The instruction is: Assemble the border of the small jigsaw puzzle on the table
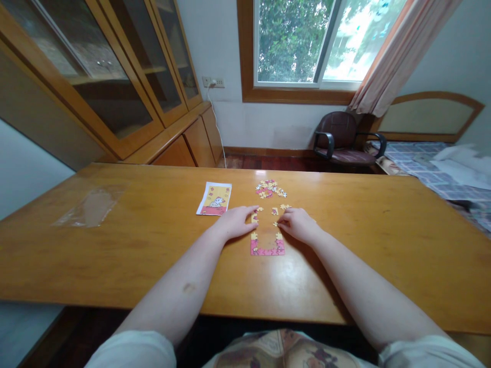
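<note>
A jigsaw puzzle frame lies on the wooden table in front of me, with a pink bottom row and sides that run away from me. My left hand rests at its left side, thumb and index finger apart around the yellow edge pieces. On the other side, my right hand has its fingertips pinched at a small yellow puzzle piece. Just beyond that lies a loose yellow and red piece, with another pale piece near my right knuckles.
A pile of loose puzzle pieces lies farther back on the table. The picture card is left of the puzzle, and a clear plastic bag lies at the far left. Behind the table stands an office chair.
</note>
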A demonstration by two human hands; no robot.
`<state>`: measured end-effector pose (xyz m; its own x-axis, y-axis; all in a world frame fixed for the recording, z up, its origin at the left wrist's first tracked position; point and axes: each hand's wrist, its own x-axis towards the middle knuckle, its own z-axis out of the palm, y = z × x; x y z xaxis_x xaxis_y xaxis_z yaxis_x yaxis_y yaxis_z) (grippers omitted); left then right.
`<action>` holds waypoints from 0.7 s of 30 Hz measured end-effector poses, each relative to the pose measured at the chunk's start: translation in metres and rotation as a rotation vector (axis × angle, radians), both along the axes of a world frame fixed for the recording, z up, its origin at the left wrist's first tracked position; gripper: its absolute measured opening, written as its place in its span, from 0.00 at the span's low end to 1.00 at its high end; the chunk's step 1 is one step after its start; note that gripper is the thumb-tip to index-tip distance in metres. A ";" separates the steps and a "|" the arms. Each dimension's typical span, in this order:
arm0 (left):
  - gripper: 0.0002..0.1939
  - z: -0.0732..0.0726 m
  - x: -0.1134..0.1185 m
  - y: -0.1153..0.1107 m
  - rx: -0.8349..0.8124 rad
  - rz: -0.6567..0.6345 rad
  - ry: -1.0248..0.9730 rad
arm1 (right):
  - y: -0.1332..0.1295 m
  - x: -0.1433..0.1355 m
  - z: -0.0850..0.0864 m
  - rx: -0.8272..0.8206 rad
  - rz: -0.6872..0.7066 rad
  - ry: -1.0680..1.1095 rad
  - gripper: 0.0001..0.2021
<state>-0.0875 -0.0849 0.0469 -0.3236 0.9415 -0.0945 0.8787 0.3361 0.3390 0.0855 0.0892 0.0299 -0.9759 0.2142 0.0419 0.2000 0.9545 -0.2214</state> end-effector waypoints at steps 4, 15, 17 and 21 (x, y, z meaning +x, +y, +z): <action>0.30 -0.004 -0.003 0.001 0.010 0.000 -0.001 | -0.001 0.000 0.000 0.024 -0.011 0.000 0.10; 0.24 -0.011 -0.005 0.005 0.071 0.123 -0.087 | -0.001 0.001 0.003 0.033 -0.015 -0.012 0.11; 0.23 -0.011 -0.003 0.007 0.093 0.159 -0.114 | -0.001 0.001 0.003 0.036 -0.005 -0.015 0.11; 0.22 -0.012 -0.001 0.009 0.110 0.182 -0.130 | 0.000 0.001 0.003 0.044 0.006 -0.009 0.11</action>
